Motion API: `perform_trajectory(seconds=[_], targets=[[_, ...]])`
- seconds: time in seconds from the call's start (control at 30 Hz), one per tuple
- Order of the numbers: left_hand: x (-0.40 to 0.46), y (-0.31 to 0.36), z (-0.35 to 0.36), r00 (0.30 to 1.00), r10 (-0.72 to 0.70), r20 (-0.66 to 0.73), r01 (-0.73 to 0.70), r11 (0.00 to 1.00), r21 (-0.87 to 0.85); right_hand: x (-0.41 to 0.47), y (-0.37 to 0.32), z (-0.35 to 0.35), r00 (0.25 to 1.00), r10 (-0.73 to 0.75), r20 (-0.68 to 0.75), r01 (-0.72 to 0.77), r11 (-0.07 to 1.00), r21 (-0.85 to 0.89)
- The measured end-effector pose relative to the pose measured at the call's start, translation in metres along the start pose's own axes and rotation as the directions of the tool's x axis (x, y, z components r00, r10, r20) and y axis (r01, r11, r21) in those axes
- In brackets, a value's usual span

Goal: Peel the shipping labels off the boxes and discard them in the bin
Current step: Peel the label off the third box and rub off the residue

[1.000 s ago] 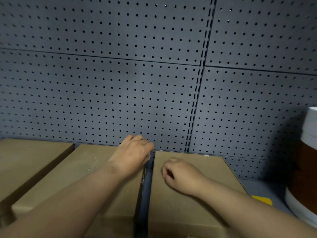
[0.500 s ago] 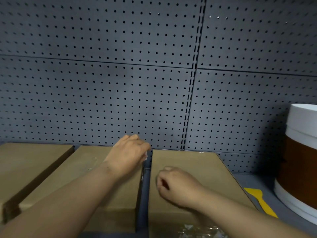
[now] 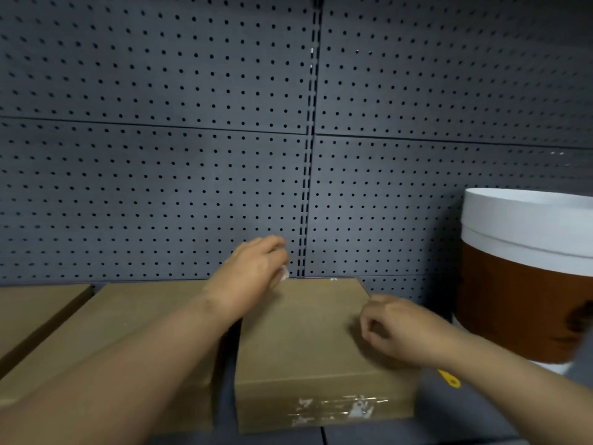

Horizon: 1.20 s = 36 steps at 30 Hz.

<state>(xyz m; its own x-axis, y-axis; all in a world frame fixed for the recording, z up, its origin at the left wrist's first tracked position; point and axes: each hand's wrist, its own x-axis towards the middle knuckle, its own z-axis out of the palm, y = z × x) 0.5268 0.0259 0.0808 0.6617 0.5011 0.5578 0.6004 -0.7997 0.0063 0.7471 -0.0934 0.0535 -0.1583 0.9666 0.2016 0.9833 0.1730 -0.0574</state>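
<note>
Our hands over the right-hand box on the shelf

Our left hand pinches a small white scrap, seemingly a label piece, above the far left corner of the right box; our right hand hangs curled and clenched over its right edge, beside the white-and-brown bin
</note>
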Motion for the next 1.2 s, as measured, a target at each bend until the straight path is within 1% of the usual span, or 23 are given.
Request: perform_trajectory(seconds=[0.03,0.1,0.2,0.3,0.33,0.43,0.5,0.57,0.6,0.67,0.73,0.8,0.87,1.03,1.13,1.2], targets=[[0.007,0.009,-0.001,1.0,-0.007,-0.009,0.007,0.999,-0.031,-0.004,0.008,-0.012,1.0,0.005,-0.029,-0.005,1.0,0.013],[0.027,0.027,-0.001,0.999,0.006,-0.049,-0.008,0.999,-0.04,-0.015,0.022,-0.04,0.995,0.011,-0.098,-0.008,0.999,0.033],[0.062,0.061,-0.005,0.988,0.05,-0.144,-0.067,0.991,-0.116,-0.034,0.047,-0.083,0.963,0.046,-0.265,-0.026,0.997,0.079],[0.106,0.1,-0.011,0.953,0.145,-0.264,-0.167,0.984,-0.062,-0.056,0.078,-0.122,0.881,0.104,-0.461,-0.068,0.993,0.093],[0.121,0.113,-0.014,0.941,0.16,-0.299,-0.188,0.98,-0.068,-0.061,0.09,-0.134,0.846,0.129,-0.517,-0.095,0.991,0.092],[0.168,0.155,-0.019,0.915,0.144,-0.377,-0.201,0.972,-0.118,-0.076,0.129,-0.165,0.727,0.22,-0.65,-0.201,0.974,0.105],[0.196,0.184,-0.019,0.903,0.092,-0.42,-0.181,0.967,-0.177,-0.084,0.153,-0.18,0.649,0.268,-0.712,-0.247,0.959,0.136],[0.219,0.211,-0.015,0.888,0.06,-0.455,-0.154,0.973,-0.172,-0.091,0.174,-0.19,0.59,0.303,-0.748,-0.272,0.947,0.169],[0.23,0.224,-0.012,0.88,0.052,-0.471,-0.143,0.977,-0.158,-0.094,0.184,-0.193,0.576,0.312,-0.756,-0.282,0.943,0.175],[0.247,0.248,-0.004,0.871,0.033,-0.491,-0.124,0.98,-0.155,-0.1,0.201,-0.196,0.569,0.329,-0.753,-0.291,0.938,0.19],[0.261,0.267,0.005,0.875,0.025,-0.483,-0.106,0.984,-0.141,-0.104,0.216,-0.196,0.574,0.345,-0.742,-0.292,0.934,0.208],[0.273,0.281,0.015,0.881,0.049,-0.471,-0.112,0.988,-0.106,-0.108,0.23,-0.194,0.578,0.357,-0.733,-0.291,0.93,0.223],[0.283,0.292,0.022,0.9,0.064,-0.431,-0.119,0.988,-0.102,-0.111,0.242,-0.192,0.584,0.37,-0.723,-0.291,0.926,0.238],[0.301,0.305,0.041,0.98,0.066,-0.186,-0.103,0.974,-0.203,-0.115,0.265,-0.185,0.617,0.389,-0.684,-0.281,0.921,0.271],[0.306,0.305,0.049,0.993,0.087,-0.078,-0.101,0.975,-0.198,-0.117,0.272,-0.183,0.632,0.389,-0.67,-0.258,0.921,0.292],[0.308,0.305,0.05,0.995,0.101,-0.004,-0.101,0.983,-0.154,-0.118,0.274,-0.183,0.637,0.391,-0.665,-0.246,0.92,0.305]])
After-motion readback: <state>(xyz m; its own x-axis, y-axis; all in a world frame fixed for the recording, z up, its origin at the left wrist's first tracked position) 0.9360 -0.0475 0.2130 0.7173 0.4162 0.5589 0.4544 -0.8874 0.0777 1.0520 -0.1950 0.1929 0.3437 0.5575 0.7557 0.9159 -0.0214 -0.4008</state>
